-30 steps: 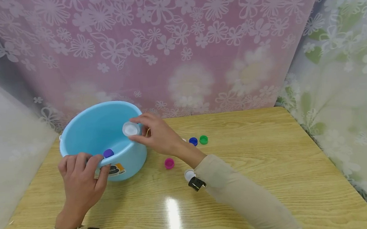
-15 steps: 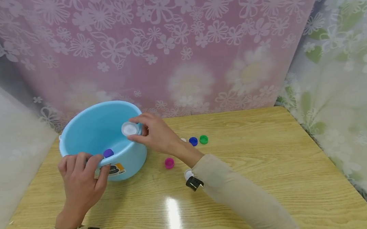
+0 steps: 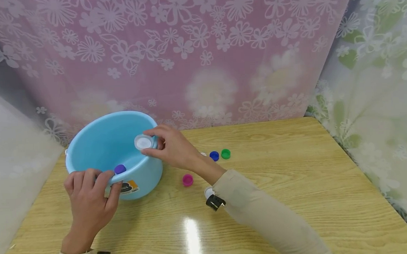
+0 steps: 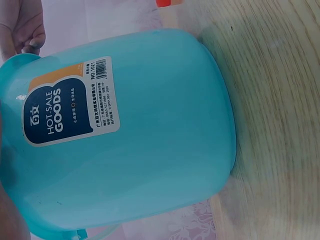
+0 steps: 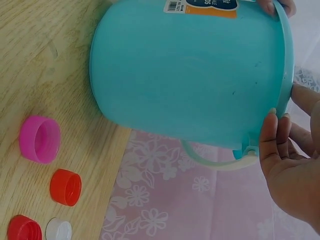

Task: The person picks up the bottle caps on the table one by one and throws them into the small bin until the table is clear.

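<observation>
A light-blue bucket [image 3: 144, 182] stands at the left of the table, its label facing the front. My left hand [image 3: 89, 194] grips its front rim, fingers over the edge and thumb outside. A purple cap [image 3: 120, 169] shows at the inner side of that rim, beside the left fingers; whether they touch it I cannot tell. At the right rim, my right hand [image 3: 175, 147] pinches a round white cap [image 3: 144, 142] between thumb and fingers, over the bucket's opening. In the right wrist view the fingertips [image 5: 272, 112] lie against the rim, and the white cap is hidden.
On the table [image 3: 294, 176] to the right lie a pink cap [image 3: 187, 180], a blue cap [image 3: 214, 156] and a green cap [image 3: 226, 154]. Orange-red [image 5: 65, 187] and red caps [image 5: 24, 229] appear in the right wrist view. A pale handle [image 5: 215, 162] hangs at the bucket's side.
My right hand and the white cap have shifted very slightly left. The left hand keeps its place on the rim.
</observation>
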A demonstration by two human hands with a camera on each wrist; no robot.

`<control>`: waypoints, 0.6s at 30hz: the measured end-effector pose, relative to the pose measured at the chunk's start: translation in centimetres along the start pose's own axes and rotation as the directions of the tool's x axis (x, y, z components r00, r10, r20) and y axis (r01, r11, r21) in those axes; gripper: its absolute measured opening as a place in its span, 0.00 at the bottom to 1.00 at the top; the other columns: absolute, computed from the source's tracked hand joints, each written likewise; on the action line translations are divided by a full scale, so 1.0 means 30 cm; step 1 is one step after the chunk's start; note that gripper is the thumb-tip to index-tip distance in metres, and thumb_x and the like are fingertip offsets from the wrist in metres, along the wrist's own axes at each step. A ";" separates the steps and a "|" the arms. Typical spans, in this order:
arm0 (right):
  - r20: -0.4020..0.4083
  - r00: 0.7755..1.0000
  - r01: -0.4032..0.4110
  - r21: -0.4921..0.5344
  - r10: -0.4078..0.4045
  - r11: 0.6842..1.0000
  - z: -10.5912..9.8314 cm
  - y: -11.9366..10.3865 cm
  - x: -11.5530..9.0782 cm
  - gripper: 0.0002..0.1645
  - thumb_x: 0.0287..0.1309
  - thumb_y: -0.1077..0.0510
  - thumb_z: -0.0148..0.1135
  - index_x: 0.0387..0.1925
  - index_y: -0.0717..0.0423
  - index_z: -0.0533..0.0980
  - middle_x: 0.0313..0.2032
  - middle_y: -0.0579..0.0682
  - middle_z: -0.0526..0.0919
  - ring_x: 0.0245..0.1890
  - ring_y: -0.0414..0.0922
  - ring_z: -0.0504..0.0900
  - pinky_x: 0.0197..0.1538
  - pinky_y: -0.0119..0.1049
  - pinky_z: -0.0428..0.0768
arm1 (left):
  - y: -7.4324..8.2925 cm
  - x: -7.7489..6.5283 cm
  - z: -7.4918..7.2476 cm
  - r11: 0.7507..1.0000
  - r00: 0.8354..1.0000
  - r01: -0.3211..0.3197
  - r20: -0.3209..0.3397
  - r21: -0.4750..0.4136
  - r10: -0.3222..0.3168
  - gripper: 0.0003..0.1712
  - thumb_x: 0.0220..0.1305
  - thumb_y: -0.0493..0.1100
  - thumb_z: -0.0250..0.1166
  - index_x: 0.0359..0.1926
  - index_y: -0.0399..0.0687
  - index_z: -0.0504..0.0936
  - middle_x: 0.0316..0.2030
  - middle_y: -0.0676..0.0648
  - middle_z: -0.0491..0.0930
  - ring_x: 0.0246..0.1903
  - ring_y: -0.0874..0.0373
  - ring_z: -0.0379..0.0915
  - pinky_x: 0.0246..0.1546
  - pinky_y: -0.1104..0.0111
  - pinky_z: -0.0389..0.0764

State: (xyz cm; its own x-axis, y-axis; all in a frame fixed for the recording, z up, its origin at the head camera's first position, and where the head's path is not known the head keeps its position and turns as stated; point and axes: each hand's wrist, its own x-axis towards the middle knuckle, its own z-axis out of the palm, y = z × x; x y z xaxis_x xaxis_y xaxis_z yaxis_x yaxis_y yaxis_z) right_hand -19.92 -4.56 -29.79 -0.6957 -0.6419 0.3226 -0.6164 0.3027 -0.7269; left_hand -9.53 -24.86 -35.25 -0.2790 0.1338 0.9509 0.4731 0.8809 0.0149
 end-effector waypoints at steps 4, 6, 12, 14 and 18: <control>-0.004 1.000 -0.001 0.007 0.001 1.000 0.002 0.005 -0.001 0.31 0.56 0.52 0.67 0.59 0.60 0.73 0.42 0.48 0.74 0.28 0.38 0.73 0.33 0.27 0.73 | -0.001 0.000 0.001 1.000 1.000 -0.002 0.001 -0.001 0.002 0.23 0.66 0.53 0.52 0.26 0.38 0.74 0.21 0.40 0.64 0.23 0.41 0.53 0.36 0.46 0.51; -0.007 1.000 0.001 0.012 -0.001 1.000 0.004 0.007 -0.002 0.31 0.56 0.52 0.67 0.59 0.60 0.73 0.43 0.48 0.75 0.28 0.38 0.73 0.32 0.27 0.73 | -0.002 -0.001 0.001 1.000 1.000 -0.004 0.000 -0.002 0.004 0.23 0.66 0.54 0.52 0.26 0.38 0.74 0.21 0.40 0.64 0.23 0.41 0.53 0.36 0.46 0.50; -0.017 1.000 0.017 0.034 -0.016 0.999 0.005 0.012 -0.007 0.31 0.57 0.52 0.67 0.60 0.60 0.72 0.46 0.48 0.74 0.29 0.38 0.73 0.33 0.27 0.74 | -0.008 -0.004 0.001 1.000 1.000 -0.003 0.010 -0.001 0.003 0.22 0.66 0.53 0.52 0.27 0.38 0.75 0.21 0.40 0.64 0.23 0.41 0.53 0.36 0.46 0.50; -0.025 0.999 0.027 0.043 -0.026 0.999 0.005 0.014 -0.009 0.31 0.57 0.53 0.67 0.59 0.60 0.72 0.46 0.48 0.74 0.30 0.38 0.74 0.34 0.27 0.74 | -0.010 -0.004 0.002 1.000 1.000 0.000 0.010 -0.002 0.000 0.22 0.66 0.53 0.52 0.27 0.38 0.75 0.22 0.40 0.64 0.23 0.41 0.54 0.36 0.46 0.51; -0.042 0.998 0.038 0.062 -0.035 0.997 -0.003 0.021 -0.018 0.30 0.57 0.53 0.67 0.60 0.58 0.72 0.46 0.47 0.74 0.31 0.37 0.74 0.36 0.27 0.75 | -0.013 -0.005 0.001 1.000 1.000 0.007 0.013 0.000 -0.007 0.21 0.65 0.52 0.52 0.27 0.38 0.75 0.22 0.40 0.64 0.23 0.41 0.54 0.36 0.46 0.51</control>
State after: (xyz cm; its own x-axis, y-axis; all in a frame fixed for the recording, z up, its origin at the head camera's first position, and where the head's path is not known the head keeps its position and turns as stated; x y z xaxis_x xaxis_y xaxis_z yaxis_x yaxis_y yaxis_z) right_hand -19.97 -3.96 -30.36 -0.6884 -0.6219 0.3733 -0.6180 0.2336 -0.7506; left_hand -9.69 -25.20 -35.41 -0.2934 0.1336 0.9466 0.4714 0.8816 0.0216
